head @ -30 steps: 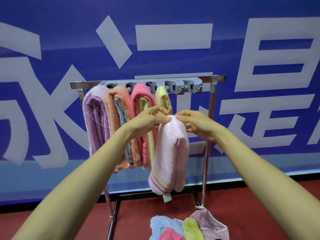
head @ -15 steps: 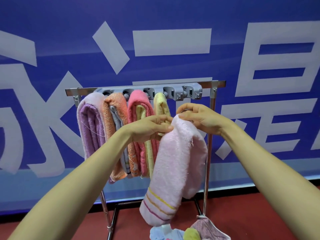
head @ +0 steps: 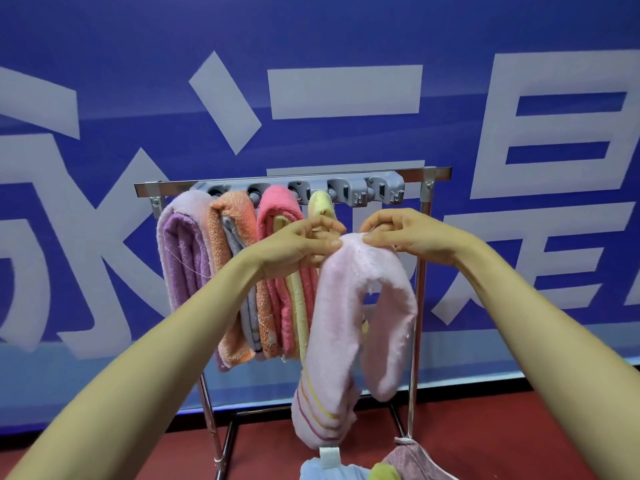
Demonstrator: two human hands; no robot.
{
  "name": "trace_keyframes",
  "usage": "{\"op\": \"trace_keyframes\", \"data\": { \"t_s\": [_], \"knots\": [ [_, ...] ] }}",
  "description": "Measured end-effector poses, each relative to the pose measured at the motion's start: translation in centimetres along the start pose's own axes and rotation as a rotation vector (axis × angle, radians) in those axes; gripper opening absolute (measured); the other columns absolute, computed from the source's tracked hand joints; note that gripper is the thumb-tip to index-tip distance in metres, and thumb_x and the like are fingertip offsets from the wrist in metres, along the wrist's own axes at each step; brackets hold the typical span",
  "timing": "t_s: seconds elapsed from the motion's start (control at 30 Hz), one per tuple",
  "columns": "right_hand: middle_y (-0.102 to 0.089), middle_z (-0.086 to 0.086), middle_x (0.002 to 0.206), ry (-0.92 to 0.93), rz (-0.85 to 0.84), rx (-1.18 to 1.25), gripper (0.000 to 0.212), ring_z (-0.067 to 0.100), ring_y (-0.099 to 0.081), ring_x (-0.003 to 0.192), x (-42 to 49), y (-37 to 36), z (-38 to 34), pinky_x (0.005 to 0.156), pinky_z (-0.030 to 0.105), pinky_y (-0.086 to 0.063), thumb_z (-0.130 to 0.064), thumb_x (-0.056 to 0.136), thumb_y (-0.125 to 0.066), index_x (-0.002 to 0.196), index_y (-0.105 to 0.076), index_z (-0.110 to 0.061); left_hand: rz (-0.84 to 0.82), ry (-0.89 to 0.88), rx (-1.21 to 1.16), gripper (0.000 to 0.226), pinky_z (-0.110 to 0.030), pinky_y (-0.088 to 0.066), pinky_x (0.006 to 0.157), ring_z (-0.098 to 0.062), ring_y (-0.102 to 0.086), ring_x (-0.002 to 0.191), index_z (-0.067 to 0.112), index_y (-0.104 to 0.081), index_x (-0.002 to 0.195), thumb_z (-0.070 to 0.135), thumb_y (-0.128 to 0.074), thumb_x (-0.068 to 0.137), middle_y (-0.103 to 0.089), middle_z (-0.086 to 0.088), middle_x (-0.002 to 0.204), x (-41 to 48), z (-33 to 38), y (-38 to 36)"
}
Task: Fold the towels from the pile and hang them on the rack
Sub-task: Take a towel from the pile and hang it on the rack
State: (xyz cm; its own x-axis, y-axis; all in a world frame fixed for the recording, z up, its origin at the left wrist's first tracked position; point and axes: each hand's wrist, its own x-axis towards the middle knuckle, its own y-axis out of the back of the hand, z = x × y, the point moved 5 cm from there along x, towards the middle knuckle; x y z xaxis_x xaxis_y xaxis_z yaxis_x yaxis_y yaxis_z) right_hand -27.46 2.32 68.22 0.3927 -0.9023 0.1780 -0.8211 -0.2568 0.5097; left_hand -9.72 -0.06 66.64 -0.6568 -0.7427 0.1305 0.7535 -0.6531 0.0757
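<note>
Two grips pinched on towel point(head: 346, 323) fold: left grip point(head: 298, 244), right grip point(head: 412, 237). Hanging step; next, probably: fold pushed into free rack point(head: 381, 192) slot.

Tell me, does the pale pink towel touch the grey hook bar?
Apart. In the head view, the pale pink towel is held below the grey hook bar, and the banner shows between them.

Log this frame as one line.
phase: hanging | left hand, right hand: pinch pink towel top | rack: several hung towels | pile: towels waiting
</note>
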Motion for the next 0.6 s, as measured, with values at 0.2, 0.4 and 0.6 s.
{"op": "trace_keyframes", "data": {
  "t_s": [0.2,0.4,0.6],
  "knots": [
    [-0.069,-0.002,0.094,0.018,0.083,0.055,0.017,0.006,-0.064,0.081,1.5,1.8,-0.9,0.069,0.02,-0.051,-0.015,0.094,-0.058,0.108,-0.067,-0.011,0.1,-0.092,0.115,0.028,-0.03,-0.049,0.082,-0.017,-0.06,0.087,0.009,-0.055,0.116,0.001,-0.06,0.09,-0.062,-0.003,0.09,1.0,0.3,-0.1],
    [-0.068,0.002,0.096,0.13,0.199,-0.02,0.011,0.011,-0.062,0.084,6.4,4.2,-4.1,0.073,0.024,-0.051,-0.014,0.092,-0.061,0.101,-0.068,-0.014,0.378,-0.16,0.155,0.024,-0.023,-0.048,0.068,-0.01,-0.057,0.068,0.011,-0.055,0.105,-0.008,-0.047,0.093,-0.057,-0.004,0.082,3.4,5.7,2.9],
    [-0.067,0.014,0.101,0.044,0.202,-0.195,0.018,0.025,-0.06,0.08,11.3,3.9,-3.5,0.068,0.041,-0.049,-0.029,0.088,-0.064,0.101,-0.065,-0.017,0.501,0.028,0.537,0.016,-0.022,-0.044,0.059,-0.013,-0.052,0.068,0.01,-0.059,0.097,-0.002,-0.05,0.092,-0.057,-0.004,0.083,5.9,7.9,6.9]
  ]
}}
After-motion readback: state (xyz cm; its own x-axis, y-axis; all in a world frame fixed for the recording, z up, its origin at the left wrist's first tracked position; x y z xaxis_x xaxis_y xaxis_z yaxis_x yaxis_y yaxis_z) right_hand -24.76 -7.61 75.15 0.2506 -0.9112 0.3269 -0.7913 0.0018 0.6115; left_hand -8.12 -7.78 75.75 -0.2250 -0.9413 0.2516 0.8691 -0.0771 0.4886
